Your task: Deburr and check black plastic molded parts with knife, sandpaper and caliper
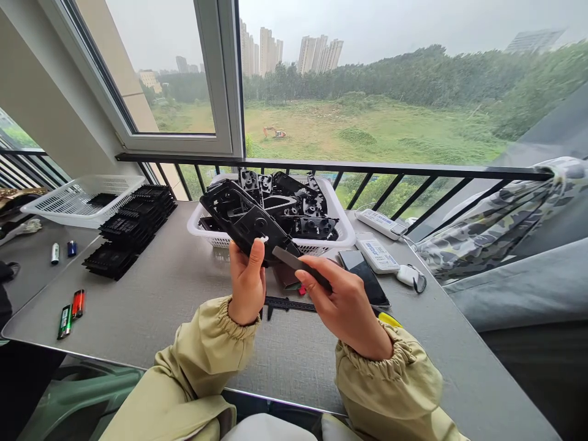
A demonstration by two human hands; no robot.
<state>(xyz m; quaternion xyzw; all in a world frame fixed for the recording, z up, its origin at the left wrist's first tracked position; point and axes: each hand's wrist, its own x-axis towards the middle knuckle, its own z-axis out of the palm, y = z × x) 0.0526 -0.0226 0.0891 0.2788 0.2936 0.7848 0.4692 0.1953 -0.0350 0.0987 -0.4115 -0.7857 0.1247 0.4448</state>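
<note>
My left hand (247,285) is closed on a long black plastic housing (260,223), its thumb pressed on the face near the lower end. The housing is tilted, its upper end leaning left over a white basket (195,223). My right hand (351,303) grips a flat, dark grey blade-like tool (287,257), perhaps a file or a scraper. The tool's tip lies at the lower edge of the housing; whether they touch I cannot tell. Several black plastic parts (316,226) fill the basket behind my hands. Below them, a black caliper (287,304) lies on the table.
Stacked black plastic grids (131,229) stand left, near another white basket (82,214). Two lighters (78,303) and small cylinders (55,253) lie leftward. On the right are a dark phone-like slab (367,278), white boxes (376,252) and a small white case (408,275). A railing (413,171) runs behind.
</note>
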